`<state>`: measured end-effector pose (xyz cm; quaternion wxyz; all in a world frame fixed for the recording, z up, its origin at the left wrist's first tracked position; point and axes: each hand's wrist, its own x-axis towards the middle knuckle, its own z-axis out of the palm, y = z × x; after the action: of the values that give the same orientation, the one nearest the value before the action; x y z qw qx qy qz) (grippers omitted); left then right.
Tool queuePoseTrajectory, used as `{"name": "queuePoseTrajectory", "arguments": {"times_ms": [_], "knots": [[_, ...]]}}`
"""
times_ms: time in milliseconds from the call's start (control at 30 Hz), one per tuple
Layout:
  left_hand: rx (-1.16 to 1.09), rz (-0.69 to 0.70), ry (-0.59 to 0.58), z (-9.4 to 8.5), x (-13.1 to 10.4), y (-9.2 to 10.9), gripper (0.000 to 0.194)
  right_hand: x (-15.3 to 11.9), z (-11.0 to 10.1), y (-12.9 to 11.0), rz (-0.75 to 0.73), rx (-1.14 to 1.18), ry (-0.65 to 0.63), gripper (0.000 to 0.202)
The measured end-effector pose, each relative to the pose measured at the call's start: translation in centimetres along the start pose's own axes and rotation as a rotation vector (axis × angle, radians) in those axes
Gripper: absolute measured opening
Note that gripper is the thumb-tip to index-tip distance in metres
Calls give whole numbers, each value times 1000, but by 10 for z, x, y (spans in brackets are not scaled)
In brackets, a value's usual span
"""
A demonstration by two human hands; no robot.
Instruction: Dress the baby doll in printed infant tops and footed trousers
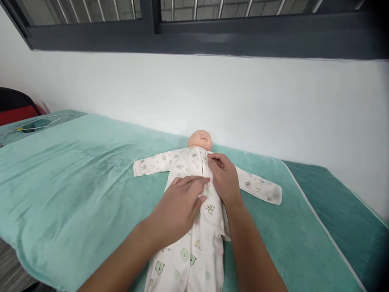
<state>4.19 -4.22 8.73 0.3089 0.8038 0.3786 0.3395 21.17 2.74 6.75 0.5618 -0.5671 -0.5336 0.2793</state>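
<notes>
A baby doll (200, 140) lies face up, its head toward the wall. It wears a white printed top (182, 162) with both long sleeves spread out to the sides, and white printed trousers (182, 259). My left hand (185, 200) rests on the middle of the top, palm down, fingers bent toward the right. Higher up, at the right side of the doll's chest, my right hand (224, 174) has thumb and fingers closed at the top's front edge. The cloth between those fingertips is mostly hidden.
A light green cover (75, 174) lies under the doll, with a darker green surface (343, 202) at the right. Behind stand a white wall (258, 105) and a dark window frame (243, 36). A red and black chair (16, 107) and a cable (50, 121) are at the left.
</notes>
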Motion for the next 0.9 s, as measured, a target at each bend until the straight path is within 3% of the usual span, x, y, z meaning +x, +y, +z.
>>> {"name": "queuePoseTrajectory", "arguments": {"times_ms": [67,133,233,300,400,500,633,767,900], "knots": [[-34,3,-5,1,-5,4,18,0,0,1,1,-10,43,17],[-165,-72,92,-4,0,1,25,-1,1,0,8,-37,82,16],[-237,-229,363,-17,30,-14,26,-3,1,-3,49,-76,77,17],[-197,-286,446,-22,61,-28,23,-2,0,-5,82,-94,50,21],[-149,-327,394,-20,104,-47,20,1,-1,-6,107,-125,1,31],[-85,-351,313,-12,127,-56,18,8,2,-6,120,-212,-29,35],[-54,-334,293,-5,130,-61,14,22,9,-10,134,-457,-46,28],[-125,-320,354,-4,124,-68,8,36,12,-17,162,-679,-100,16],[-210,-273,441,-3,123,-73,6,44,8,-20,187,-505,-109,17]]}}
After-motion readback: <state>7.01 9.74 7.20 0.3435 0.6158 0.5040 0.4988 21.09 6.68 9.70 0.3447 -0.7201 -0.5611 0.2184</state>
